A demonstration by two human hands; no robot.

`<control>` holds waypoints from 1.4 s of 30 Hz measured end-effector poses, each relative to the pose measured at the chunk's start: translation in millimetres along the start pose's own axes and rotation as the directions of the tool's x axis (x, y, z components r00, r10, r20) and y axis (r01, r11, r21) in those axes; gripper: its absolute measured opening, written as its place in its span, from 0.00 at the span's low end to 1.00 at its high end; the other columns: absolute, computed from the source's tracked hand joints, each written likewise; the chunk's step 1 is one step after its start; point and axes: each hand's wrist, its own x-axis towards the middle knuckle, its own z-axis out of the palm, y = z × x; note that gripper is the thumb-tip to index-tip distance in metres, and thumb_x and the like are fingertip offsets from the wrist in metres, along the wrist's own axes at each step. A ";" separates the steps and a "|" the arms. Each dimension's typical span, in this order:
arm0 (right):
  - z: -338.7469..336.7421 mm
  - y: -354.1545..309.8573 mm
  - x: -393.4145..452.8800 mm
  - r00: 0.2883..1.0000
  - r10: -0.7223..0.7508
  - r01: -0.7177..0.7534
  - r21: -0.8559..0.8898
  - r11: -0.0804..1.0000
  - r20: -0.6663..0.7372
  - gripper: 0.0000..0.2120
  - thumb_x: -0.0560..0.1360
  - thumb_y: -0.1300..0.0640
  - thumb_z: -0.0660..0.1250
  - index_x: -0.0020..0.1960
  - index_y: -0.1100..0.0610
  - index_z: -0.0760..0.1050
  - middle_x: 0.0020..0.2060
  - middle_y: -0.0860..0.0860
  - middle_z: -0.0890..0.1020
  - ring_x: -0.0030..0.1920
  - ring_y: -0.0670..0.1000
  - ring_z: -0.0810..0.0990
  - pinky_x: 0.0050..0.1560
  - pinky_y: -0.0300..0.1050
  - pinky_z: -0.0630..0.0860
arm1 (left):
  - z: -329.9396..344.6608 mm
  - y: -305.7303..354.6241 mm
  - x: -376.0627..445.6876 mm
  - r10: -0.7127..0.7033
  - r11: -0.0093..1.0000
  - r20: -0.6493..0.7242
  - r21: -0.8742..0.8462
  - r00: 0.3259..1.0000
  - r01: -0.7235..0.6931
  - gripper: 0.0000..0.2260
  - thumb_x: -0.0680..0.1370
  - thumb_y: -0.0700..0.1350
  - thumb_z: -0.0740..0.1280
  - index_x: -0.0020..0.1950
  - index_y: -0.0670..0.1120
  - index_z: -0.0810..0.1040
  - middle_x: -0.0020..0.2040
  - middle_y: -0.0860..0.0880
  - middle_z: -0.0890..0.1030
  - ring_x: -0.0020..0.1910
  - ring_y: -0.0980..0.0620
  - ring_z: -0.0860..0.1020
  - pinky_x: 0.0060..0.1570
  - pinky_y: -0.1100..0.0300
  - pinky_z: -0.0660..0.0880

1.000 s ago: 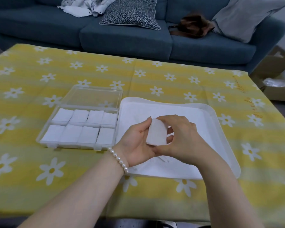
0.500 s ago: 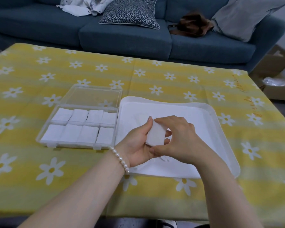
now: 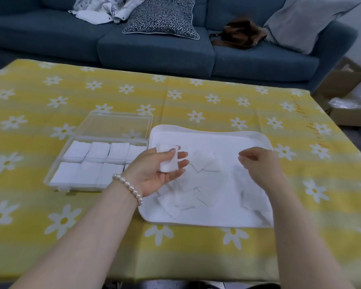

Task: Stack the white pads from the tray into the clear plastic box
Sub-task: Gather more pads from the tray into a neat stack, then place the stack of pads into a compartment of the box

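Observation:
My left hand holds a small stack of white pads between thumb and fingers, above the left edge of the white tray. Over the tray's right half hovers my right hand, its fingers loosely curled and holding nothing. Several loose white pads lie scattered in the tray. The clear plastic box sits left of the tray with its lid laid open behind it. Two rows of white pad stacks fill the box; my left hand hides its right end.
The table wears a yellow cloth with white daisies. Behind it stands a blue sofa with cushions, white clothing and a brown bag. Cardboard boxes sit on the floor at the right.
My two hands were together on one pad stack; now the right hand has let go and moved right over the tray, while the left keeps the pads and has shifted left toward the box.

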 end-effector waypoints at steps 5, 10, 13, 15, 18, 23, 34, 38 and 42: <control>37.6 4.5 12.0 0.993 -0.004 0.017 -0.114 0.993 0.114 0.05 0.73 0.53 0.70 0.45 0.55 0.80 0.42 0.51 0.82 0.43 0.51 0.77 0.41 0.39 0.66 | -8.4 0.9 5.2 0.010 0.998 -0.029 0.061 1.000 -0.008 0.07 0.80 0.39 0.61 0.57 0.41 0.74 0.47 0.46 0.85 0.43 0.45 0.84 0.40 0.51 0.82; 78.5 -5.9 18.0 1.000 0.026 -0.023 -0.233 0.972 0.009 0.26 0.68 0.38 0.70 0.58 0.55 0.74 0.53 0.55 0.75 0.56 0.55 0.73 0.52 0.47 0.71 | -12.0 0.0 9.9 -0.045 0.996 -0.048 0.077 0.998 0.048 0.06 0.81 0.41 0.60 0.55 0.44 0.74 0.50 0.50 0.85 0.47 0.50 0.84 0.57 0.48 0.74; 95.3 -11.1 17.1 1.000 -0.013 0.010 -0.411 0.912 -0.006 0.32 0.65 0.35 0.70 0.62 0.53 0.71 0.57 0.53 0.71 0.60 0.56 0.68 0.57 0.48 0.66 | -10.0 -2.6 10.6 -0.085 0.994 -0.032 0.059 0.996 0.087 0.06 0.80 0.41 0.60 0.55 0.43 0.75 0.49 0.48 0.85 0.46 0.49 0.84 0.54 0.47 0.76; 99.2 -15.0 17.7 1.000 -0.023 0.018 -0.398 0.917 -0.007 0.30 0.65 0.38 0.72 0.61 0.52 0.72 0.58 0.53 0.71 0.60 0.56 0.68 0.56 0.47 0.65 | -8.8 -4.8 11.2 -0.103 0.992 -0.023 0.064 0.994 0.104 0.08 0.80 0.41 0.60 0.58 0.42 0.74 0.49 0.48 0.85 0.45 0.48 0.84 0.52 0.47 0.77; 98.2 -20.3 15.7 0.999 -0.042 0.035 -0.343 0.939 -0.012 0.22 0.66 0.46 0.74 0.57 0.51 0.76 0.58 0.52 0.72 0.61 0.55 0.67 0.56 0.47 0.62 | -9.6 -6.1 12.7 -0.122 0.991 -0.026 0.056 0.992 0.123 0.07 0.80 0.40 0.61 0.56 0.41 0.75 0.47 0.46 0.85 0.44 0.48 0.84 0.48 0.48 0.78; 63.3 -35.4 6.2 0.999 0.037 -0.037 0.298 0.954 0.004 0.04 0.69 0.60 0.73 0.39 0.56 0.79 0.39 0.50 0.81 0.40 0.51 0.78 0.38 0.39 0.71 | -8.1 -7.5 12.0 -0.144 0.989 -0.049 0.014 0.988 0.145 0.04 0.78 0.37 0.63 0.51 0.39 0.76 0.42 0.43 0.84 0.43 0.45 0.82 0.43 0.48 0.78; 18.1 -61.1 -41.4 0.892 -0.249 -0.071 0.660 0.748 0.378 0.12 0.68 0.72 0.70 0.47 0.59 0.78 0.28 0.52 0.82 0.27 0.49 0.77 0.29 0.38 0.74 | 8.0 -18.2 2.6 -0.186 0.979 0.197 0.125 0.963 0.164 0.15 0.81 0.40 0.56 0.65 0.40 0.74 0.60 0.40 0.80 0.58 0.42 0.79 0.58 0.46 0.73; 22.2 -63.2 -42.5 0.947 -0.221 0.033 0.613 0.789 0.233 0.11 0.67 0.73 0.71 0.43 0.60 0.76 0.27 0.51 0.80 0.25 0.49 0.76 0.27 0.39 0.74 | 12.1 -20.6 1.0 -0.161 0.984 0.287 0.127 0.944 0.129 0.17 0.81 0.40 0.55 0.67 0.40 0.73 0.57 0.41 0.80 0.57 0.45 0.79 0.55 0.50 0.73; 25.7 -67.2 -41.2 0.967 -0.191 0.068 0.560 0.826 0.165 0.10 0.68 0.71 0.71 0.40 0.58 0.75 0.31 0.55 0.77 0.24 0.47 0.75 0.25 0.39 0.73 | 13.0 -21.8 0.7 -0.151 0.986 0.308 0.113 0.939 0.121 0.17 0.81 0.42 0.55 0.67 0.41 0.73 0.55 0.41 0.80 0.57 0.43 0.78 0.54 0.51 0.74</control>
